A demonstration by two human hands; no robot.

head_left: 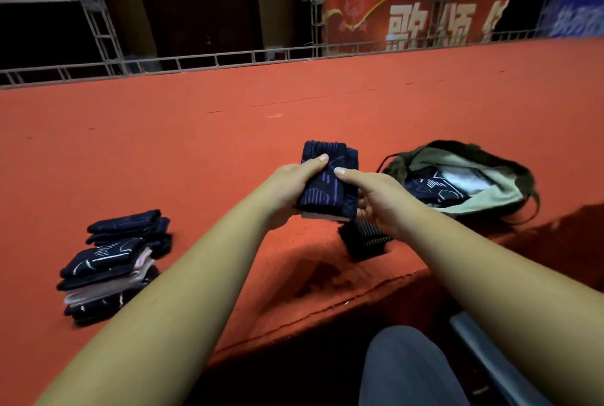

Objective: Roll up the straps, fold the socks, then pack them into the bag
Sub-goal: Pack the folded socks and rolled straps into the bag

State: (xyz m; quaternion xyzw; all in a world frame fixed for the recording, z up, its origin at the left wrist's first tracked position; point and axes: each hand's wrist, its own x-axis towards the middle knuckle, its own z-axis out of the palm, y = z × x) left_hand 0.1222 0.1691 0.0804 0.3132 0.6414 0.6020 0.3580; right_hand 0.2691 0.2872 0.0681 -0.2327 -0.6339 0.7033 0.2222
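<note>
The left hand (287, 188) and right hand (379, 199) hold one folded dark sock (327, 193) over the red table (228, 144), near the open bag (503, 193). Their fingers hide under it. A dark striped thing (366, 242) peeks out below, too hidden to name.

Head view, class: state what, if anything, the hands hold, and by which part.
Both hold one folded sock bundle, dark with purple markings. The left hand grips its left edge and the right hand its right edge, thumbs on top.
</note>
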